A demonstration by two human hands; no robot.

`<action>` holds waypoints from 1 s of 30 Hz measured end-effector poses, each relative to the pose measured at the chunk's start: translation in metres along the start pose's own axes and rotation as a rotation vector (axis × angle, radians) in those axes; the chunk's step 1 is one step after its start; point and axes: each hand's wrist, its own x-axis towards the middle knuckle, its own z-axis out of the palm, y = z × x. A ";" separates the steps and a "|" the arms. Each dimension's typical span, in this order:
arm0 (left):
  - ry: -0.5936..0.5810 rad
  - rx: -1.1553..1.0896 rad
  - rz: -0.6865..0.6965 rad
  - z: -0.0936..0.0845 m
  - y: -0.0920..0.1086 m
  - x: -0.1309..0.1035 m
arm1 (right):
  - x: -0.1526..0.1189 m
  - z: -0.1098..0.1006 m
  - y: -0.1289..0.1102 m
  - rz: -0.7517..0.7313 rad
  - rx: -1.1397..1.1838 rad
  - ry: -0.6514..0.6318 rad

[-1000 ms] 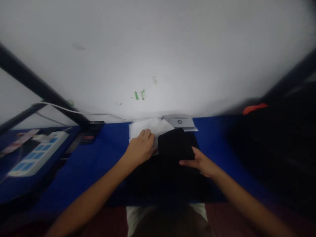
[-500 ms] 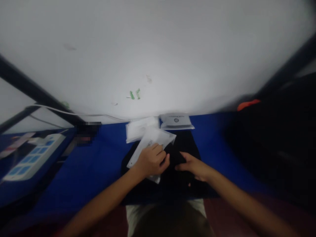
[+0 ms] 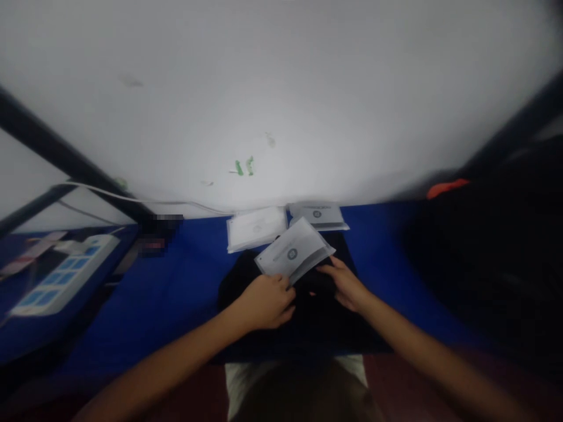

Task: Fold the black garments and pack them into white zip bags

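My left hand (image 3: 269,300) is closed at the lower edge of a frosted plastic packet (image 3: 294,249), which has a dark round mark and a dark strip along one side. The packet is tilted over a heap of black fabric (image 3: 240,275). To its right, my right hand (image 3: 347,285) pinches the dark fabric close beside the packet's right corner. Exactly where the fabric ends and whether it has an opening is too dark to tell. Behind lie two more packets, a whitish packet (image 3: 253,230) at left and a greyer packet (image 3: 323,217) at right.
A blue-covered table (image 3: 176,287) runs along a pale wall (image 3: 281,105). A white power strip with blue sockets (image 3: 65,278) lies at left, and a white cable (image 3: 176,203) follows the wall. A large dark mass with an orange piece (image 3: 447,188) stands at right.
The packet by my left hand has turned and shifted right and up, now showing its round mark. My left hand has lowered slightly; my right hand stays on the dark fabric.
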 end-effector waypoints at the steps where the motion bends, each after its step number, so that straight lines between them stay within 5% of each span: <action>1: -0.002 -0.004 0.016 0.001 0.001 -0.001 | 0.003 0.000 0.001 -0.015 0.028 -0.002; 6: 0.071 0.018 0.060 0.000 0.007 -0.003 | 0.011 0.001 0.003 -0.047 0.062 0.026; 14: 0.234 0.040 0.087 0.003 0.026 0.017 | 0.015 0.017 0.011 -0.261 -0.253 -0.100; 19: 0.285 -0.027 0.085 0.009 0.041 0.028 | 0.013 0.024 0.005 -0.204 -0.303 -0.088; 22: 0.318 -0.183 0.098 0.008 0.032 0.021 | 0.012 0.017 -0.004 -0.035 -0.208 -0.157; 24: 0.368 -0.290 0.005 0.009 0.016 0.013 | 0.014 0.010 -0.008 0.086 -0.146 -0.138; 27: 0.475 -0.380 -0.391 0.017 -0.015 0.002 | 0.020 0.003 -0.009 0.162 -0.112 -0.111; 30: 0.446 -0.539 -0.657 0.028 -0.039 -0.002 | 0.026 0.003 -0.005 0.130 -0.128 -0.123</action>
